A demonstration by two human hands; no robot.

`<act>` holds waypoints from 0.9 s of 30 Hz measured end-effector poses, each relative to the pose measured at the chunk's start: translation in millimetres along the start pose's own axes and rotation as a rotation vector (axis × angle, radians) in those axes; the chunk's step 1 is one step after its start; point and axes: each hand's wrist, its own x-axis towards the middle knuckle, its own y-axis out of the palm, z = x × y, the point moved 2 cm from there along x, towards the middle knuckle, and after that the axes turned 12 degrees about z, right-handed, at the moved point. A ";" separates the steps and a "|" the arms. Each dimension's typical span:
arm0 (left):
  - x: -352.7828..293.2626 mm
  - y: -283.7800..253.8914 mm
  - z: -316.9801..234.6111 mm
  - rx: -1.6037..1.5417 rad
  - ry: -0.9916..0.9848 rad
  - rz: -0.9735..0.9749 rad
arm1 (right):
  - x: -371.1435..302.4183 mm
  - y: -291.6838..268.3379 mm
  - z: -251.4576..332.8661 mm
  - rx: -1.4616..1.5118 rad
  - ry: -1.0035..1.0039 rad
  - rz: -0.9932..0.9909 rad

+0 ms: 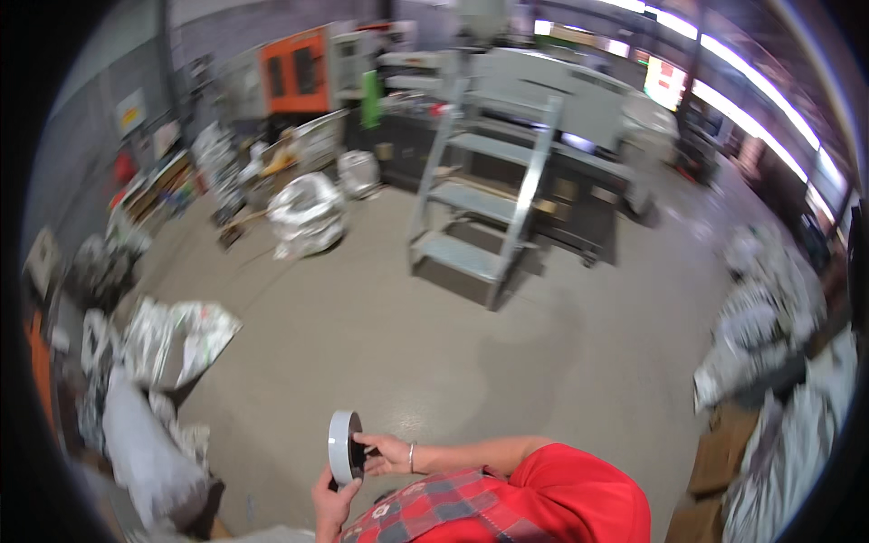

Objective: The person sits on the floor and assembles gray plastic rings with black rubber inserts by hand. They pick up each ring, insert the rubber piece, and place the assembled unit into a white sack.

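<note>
In the head view, the left hand (331, 500) pinches the lower edge of a pale grey ring (339, 448) that stands on edge in front of the person's red top, while the right hand (387, 454) clasps its right side, thumb and fingers at the rim. On the floor (398, 335) beyond, a bulging white sack (308, 217) stands beside a smaller sack (359, 174), a flattened white bag (176, 339) lies to the left, and brown boxes (724, 445) sit at right; I cannot tell their contents.
</note>
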 end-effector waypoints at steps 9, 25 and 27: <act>192.2 -158.9 -17.0 -0.056 -0.168 -0.114 | 191.1 9.9 161.7 -0.468 -0.208 -0.132; 530.9 -420.4 -44.9 -0.006 0.051 0.030 | 520.6 14.1 440.5 0.041 0.070 0.029; 569.6 -457.0 -36.2 -0.107 0.070 -0.054 | 584.9 -0.2 479.1 -0.002 0.180 0.323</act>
